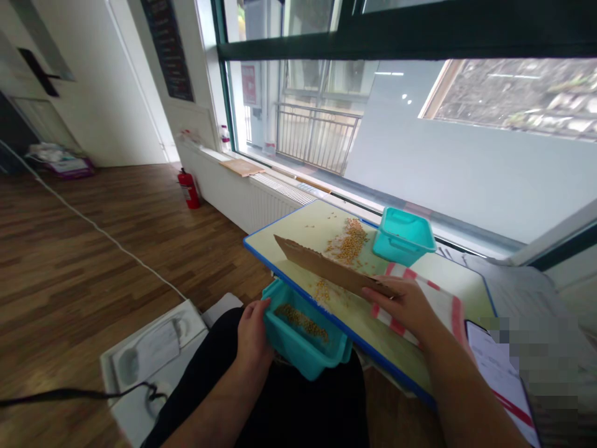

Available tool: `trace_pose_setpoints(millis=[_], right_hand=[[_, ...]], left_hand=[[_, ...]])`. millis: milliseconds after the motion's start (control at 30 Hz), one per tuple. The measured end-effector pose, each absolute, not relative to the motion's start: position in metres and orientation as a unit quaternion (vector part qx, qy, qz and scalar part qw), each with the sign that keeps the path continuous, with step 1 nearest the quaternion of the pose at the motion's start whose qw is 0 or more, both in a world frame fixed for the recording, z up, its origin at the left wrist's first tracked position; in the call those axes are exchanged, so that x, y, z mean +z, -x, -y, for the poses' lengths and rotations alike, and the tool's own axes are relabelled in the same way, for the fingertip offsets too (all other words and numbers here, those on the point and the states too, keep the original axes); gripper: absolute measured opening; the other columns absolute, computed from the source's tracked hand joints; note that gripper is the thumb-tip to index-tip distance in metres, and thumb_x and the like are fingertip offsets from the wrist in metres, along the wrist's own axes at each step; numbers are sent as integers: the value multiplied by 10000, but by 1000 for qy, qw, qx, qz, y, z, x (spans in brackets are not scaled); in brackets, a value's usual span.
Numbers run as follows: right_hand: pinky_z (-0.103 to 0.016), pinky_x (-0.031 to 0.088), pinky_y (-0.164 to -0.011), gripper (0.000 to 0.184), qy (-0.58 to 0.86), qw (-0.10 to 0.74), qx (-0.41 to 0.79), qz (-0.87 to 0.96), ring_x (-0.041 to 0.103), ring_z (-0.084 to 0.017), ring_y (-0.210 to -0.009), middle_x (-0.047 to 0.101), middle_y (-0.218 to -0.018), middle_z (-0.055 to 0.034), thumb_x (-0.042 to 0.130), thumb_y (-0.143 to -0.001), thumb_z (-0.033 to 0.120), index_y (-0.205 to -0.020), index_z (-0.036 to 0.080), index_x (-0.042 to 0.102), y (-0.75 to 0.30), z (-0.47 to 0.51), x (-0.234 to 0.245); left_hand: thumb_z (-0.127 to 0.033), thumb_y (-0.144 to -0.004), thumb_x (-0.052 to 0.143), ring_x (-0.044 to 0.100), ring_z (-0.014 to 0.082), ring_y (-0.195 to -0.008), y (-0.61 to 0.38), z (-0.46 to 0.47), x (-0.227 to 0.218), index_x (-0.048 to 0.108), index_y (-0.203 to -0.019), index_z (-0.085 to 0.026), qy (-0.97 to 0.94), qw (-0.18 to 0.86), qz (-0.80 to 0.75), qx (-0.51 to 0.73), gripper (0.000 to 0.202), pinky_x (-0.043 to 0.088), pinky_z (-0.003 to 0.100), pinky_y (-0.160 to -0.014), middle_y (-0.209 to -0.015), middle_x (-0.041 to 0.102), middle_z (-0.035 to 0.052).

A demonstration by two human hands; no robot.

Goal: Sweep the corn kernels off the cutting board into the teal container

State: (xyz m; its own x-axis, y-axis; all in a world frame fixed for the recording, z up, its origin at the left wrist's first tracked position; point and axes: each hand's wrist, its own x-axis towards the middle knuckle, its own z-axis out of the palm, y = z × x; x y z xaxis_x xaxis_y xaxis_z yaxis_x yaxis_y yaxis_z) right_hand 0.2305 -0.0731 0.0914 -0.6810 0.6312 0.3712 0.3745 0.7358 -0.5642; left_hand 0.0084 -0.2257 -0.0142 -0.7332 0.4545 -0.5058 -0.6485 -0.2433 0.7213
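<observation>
My left hand (254,331) grips the rim of a teal plastic basket (298,351) by its left end. The basket rests on my lap beneath the table edge, with a layer of small yellowish-brown grains inside. My right hand (405,305) is closed on one end of a long brown cardboard strip (321,264), which stands on its edge across the tabletop. Behind the strip lies a pile of yellow-orange grains (349,242). A smaller scatter of grains (323,291) lies in front, near the blue edge. Whether they are corn or beans I cannot tell.
On the cream table (298,227) stand a second teal basket (403,236) and a red-and-white cloth (436,295). A phone-like screen (499,367) lies at the right. Left are a white box (153,354), a cord (107,233) and a fire extinguisher (189,188). A window rises behind.
</observation>
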Motion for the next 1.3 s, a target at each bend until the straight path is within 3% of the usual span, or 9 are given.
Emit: trace_pose_setpoints(millis=[267, 633, 1100, 1300], right_hand=[[-219, 370, -462, 339, 295, 257, 216, 894, 512, -105, -466, 589, -507, 9, 590, -838, 421, -616, 177, 670, -234, 79, 95], [-212, 323, -427, 365, 344, 250, 201, 882, 471, -95, -452, 535, -487, 8, 569, -811, 429, -567, 160, 602, -232, 94, 98], [-222, 370, -434, 351, 339, 230, 219, 885, 539, -121, -459, 603, -522, -7, 563, -818, 437, -601, 168, 626, -228, 106, 101], [-238, 408, -433, 300, 353, 271, 221, 868, 591, -160, -477, 645, -535, -20, 586, -787, 424, -621, 186, 663, -228, 105, 101]], left_hand=[[-237, -631, 738, 569, 144, -563, -11, 223, -15, 591, -754, -165, 107, 365, -514, 769, 204, 472, 267, -540, -617, 576, -8], [-302, -631, 748, 546, 130, -599, -23, 223, -18, 574, -780, -168, 98, 339, -528, 772, 266, 444, 254, -543, -656, 569, -19], [-310, -607, 749, 557, 136, -593, -25, 222, -15, 570, -768, -165, 90, 334, -519, 781, 280, 444, 259, -556, -638, 575, -18], [-308, -626, 731, 551, 131, -590, -23, 221, -17, 571, -790, -166, 96, 340, -523, 775, 270, 441, 259, -565, -644, 572, -20]])
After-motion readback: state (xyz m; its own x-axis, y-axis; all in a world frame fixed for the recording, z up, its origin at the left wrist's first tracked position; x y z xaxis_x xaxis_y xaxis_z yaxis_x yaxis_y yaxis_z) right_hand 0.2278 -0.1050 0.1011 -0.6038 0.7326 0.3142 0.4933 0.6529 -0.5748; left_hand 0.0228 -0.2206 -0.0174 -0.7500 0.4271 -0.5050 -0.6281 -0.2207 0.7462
